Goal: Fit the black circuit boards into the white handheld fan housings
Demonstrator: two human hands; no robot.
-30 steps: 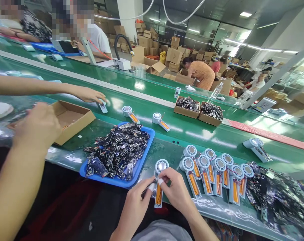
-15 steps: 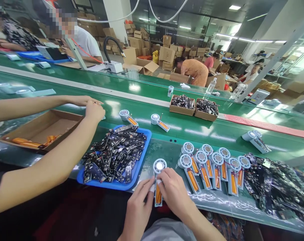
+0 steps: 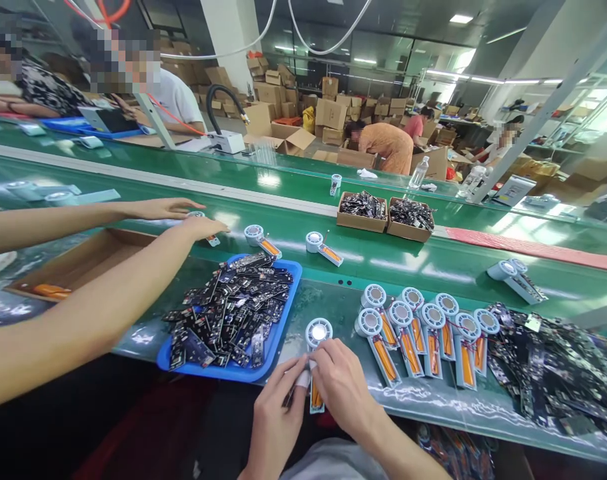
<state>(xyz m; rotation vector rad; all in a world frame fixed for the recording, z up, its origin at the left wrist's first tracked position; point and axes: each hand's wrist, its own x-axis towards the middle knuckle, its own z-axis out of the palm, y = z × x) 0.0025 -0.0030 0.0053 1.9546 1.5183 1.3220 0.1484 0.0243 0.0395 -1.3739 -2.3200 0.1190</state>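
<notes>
A light-blue handheld fan [image 3: 319, 331] with a round head lies at the table edge, an orange strip showing in its open handle. My left hand [image 3: 279, 395] closes its thumb and fingers at the left of the fan's neck; a pale cover is on one finger. Something dark shows under those fingers, too hidden to name. From the right, my right hand [image 3: 344, 380] pinches the same neck, its fingertips touching the left ones. Beside my right hand lie several similar fans [image 3: 401, 327] with orange strips. Left of my hands is a blue tray [image 3: 283, 333] heaped with dark circuit boards [image 3: 228, 313].
A co-worker's arms [image 3: 133, 273] reach in from the left over a cardboard box [image 3: 91, 257]. More fans [image 3: 314, 241] lie on the green belt [image 3: 383, 257]. At the right is a pile of circuit boards [image 3: 548, 360]. Two small boxes [image 3: 362, 221] of dark parts stand beyond the belt.
The co-worker's hands have parted, with a fan now showing on the belt beneath them. The view has shifted slightly. My hands remain at the fan's neck with little movement.
</notes>
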